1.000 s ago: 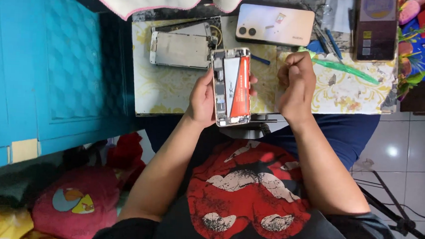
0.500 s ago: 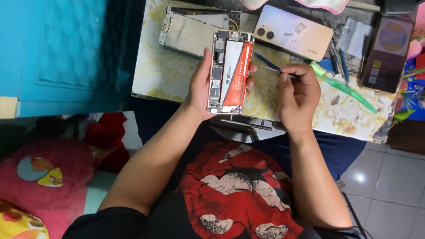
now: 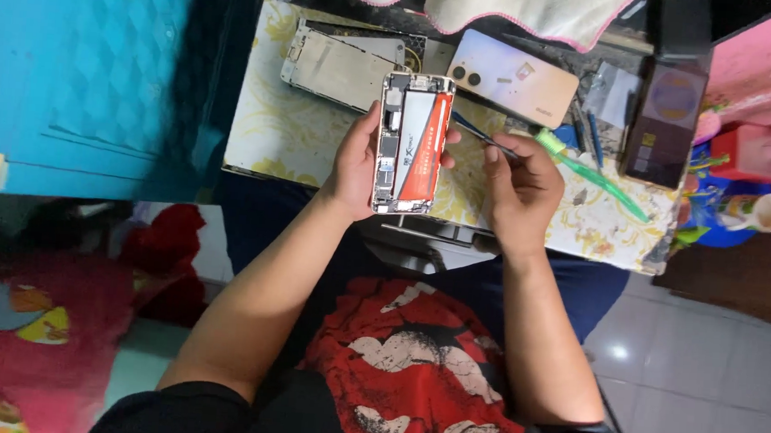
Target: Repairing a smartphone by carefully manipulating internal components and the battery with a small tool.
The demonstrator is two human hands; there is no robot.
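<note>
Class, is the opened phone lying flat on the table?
No: the left hand holds the opened phone up above the table.

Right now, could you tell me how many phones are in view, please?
3: an opened phone in the left hand, a pale phone face down on the table, a dark phone at right. Others may be hidden.

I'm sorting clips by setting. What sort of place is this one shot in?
Most likely a small home phone-repair bench. The left hand holds an opened phone, the right hand a thin tool. On the table lie a detached screen panel and another phone.
</note>
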